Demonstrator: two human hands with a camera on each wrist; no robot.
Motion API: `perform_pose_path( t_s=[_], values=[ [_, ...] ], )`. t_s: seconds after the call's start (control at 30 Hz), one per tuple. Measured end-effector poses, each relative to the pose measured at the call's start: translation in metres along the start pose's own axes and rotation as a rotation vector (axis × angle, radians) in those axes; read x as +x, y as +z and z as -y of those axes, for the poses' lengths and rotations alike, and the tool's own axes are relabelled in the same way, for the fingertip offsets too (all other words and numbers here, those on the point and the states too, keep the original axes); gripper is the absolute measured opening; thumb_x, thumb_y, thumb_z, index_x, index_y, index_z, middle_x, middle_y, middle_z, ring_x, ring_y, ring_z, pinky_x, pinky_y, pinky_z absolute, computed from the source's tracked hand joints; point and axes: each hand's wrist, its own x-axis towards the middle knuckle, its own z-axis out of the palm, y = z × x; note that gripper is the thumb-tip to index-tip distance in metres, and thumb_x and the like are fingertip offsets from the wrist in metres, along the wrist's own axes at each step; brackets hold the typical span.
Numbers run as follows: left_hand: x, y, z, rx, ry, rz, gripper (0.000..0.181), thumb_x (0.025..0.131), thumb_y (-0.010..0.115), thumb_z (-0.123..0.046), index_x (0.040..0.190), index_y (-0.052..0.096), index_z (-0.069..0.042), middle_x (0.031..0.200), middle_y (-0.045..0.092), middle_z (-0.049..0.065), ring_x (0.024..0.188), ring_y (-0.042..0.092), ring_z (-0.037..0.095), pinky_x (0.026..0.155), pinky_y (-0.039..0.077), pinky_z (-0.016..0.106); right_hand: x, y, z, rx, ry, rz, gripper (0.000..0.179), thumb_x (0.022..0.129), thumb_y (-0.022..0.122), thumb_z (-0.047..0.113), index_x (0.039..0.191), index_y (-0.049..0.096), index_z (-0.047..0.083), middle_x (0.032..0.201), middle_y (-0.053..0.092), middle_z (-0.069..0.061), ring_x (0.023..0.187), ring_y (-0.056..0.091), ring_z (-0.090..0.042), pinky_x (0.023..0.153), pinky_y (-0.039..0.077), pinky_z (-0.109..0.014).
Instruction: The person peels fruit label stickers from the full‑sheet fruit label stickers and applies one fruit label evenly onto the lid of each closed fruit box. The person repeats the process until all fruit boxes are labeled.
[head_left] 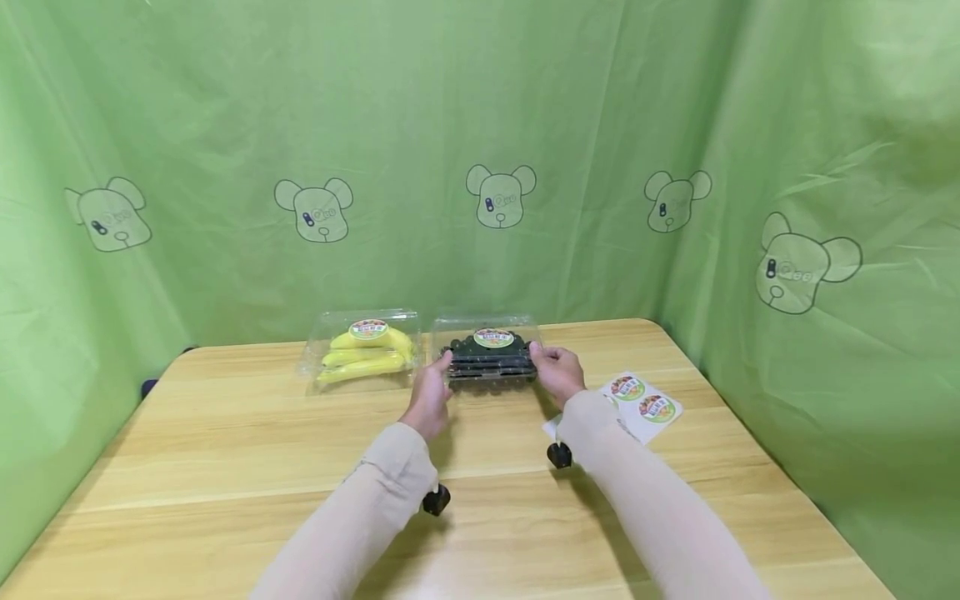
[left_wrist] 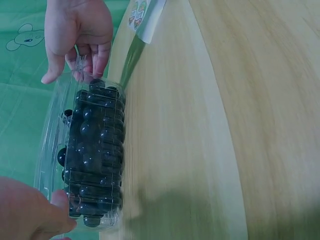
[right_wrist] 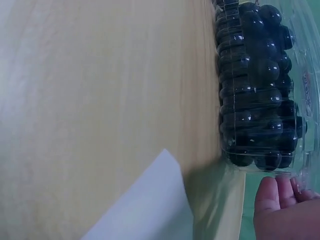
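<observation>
At the back of the table, a clear plastic fruit box (head_left: 487,382) full of dark grapes (left_wrist: 95,150) carries a round fruit-picture sticker (head_left: 493,337) on its lid. My left hand (head_left: 430,400) grips its left end, thumb at the side. The opposite end is held by my right hand (head_left: 558,373); in the right wrist view that hand's fingers (right_wrist: 269,192) curl at the box's edge. From the left wrist, both hands show at the two ends of the box, and grapes press along its clear wall.
Left of the grape box stands another clear box (head_left: 315,367) with yellow bananas (head_left: 367,363) and a similar sticker. A white sticker sheet (head_left: 667,429) with round labels lies partly under the right forearm. Green curtains (head_left: 405,108) enclose the wooden table (head_left: 225,467).
</observation>
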Motion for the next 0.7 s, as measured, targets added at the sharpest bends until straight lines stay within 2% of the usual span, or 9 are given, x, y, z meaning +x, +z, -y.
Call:
perform_pose_path(
  t_s=[0.27, 0.5, 0.7],
  values=[
    [-0.0001, 0.0031, -0.0007, -0.012, -0.020, 0.012, 0.072, 0.101, 0.044, -0.035, 0.154, 0.008, -0.003, 0.161, -0.005, 0.015, 0.141, 0.005, 0.051, 0.112, -0.004, 0.063, -0.0029, 0.0009, 0.0071, -0.039, 0.013, -0.038, 0.056, 0.098, 0.054, 0.042, 0.135, 0.050, -0.001, 0.133, 0.052, -0.020, 0.122, 0.047, -0.035, 0.105, 0.040, -0.044],
    [0.0017, 0.0029, -0.0013, -0.001, -0.033, 0.019, 0.071, 0.101, 0.043, -0.036, 0.154, 0.007, -0.004, 0.161, -0.007, 0.015, 0.141, 0.006, 0.050, 0.111, -0.004, 0.064, -0.0026, 0.0002, 0.0085, -0.030, 0.015, -0.009, 0.058, 0.101, 0.050, 0.036, 0.144, 0.039, -0.001, 0.143, 0.045, -0.020, 0.130, 0.042, -0.037, 0.109, 0.035, -0.045],
    [0.0071, 0.0021, -0.0012, -0.016, -0.026, 0.015, 0.074, 0.101, 0.045, -0.035, 0.155, 0.005, -0.005, 0.161, -0.007, 0.015, 0.141, 0.006, 0.050, 0.111, -0.004, 0.065, -0.0003, 0.0002, 0.0071, -0.010, -0.004, 0.020, 0.057, 0.102, 0.048, 0.030, 0.147, 0.033, -0.002, 0.145, 0.042, -0.021, 0.131, 0.041, -0.037, 0.110, 0.035, -0.044]
  ],
)
